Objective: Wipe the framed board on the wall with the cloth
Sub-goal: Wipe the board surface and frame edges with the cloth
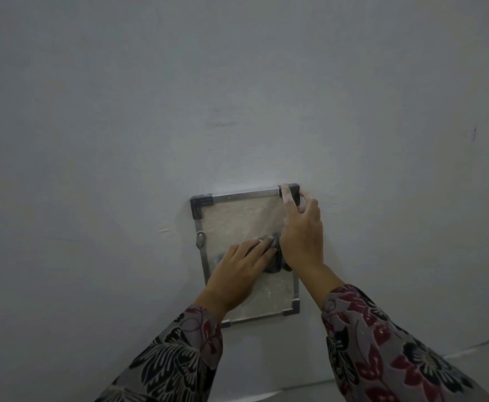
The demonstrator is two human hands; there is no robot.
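Limp cloth point(278, 264) is pressed to the rigid board point(237, 221) by the flat left hand point(237, 271); its top-right corner is gripped by the right hand point(302, 236).

cloth point(277, 264) on the board point(237, 221) under left hand point(237, 271); right hand point(302, 236) at top-right corner.

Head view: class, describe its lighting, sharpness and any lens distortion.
Head view: dim, bluish, even light with no glare on the wall; head view: the framed board looks skewed by the wide lens; head view: the cloth under the left hand is murky and soft.
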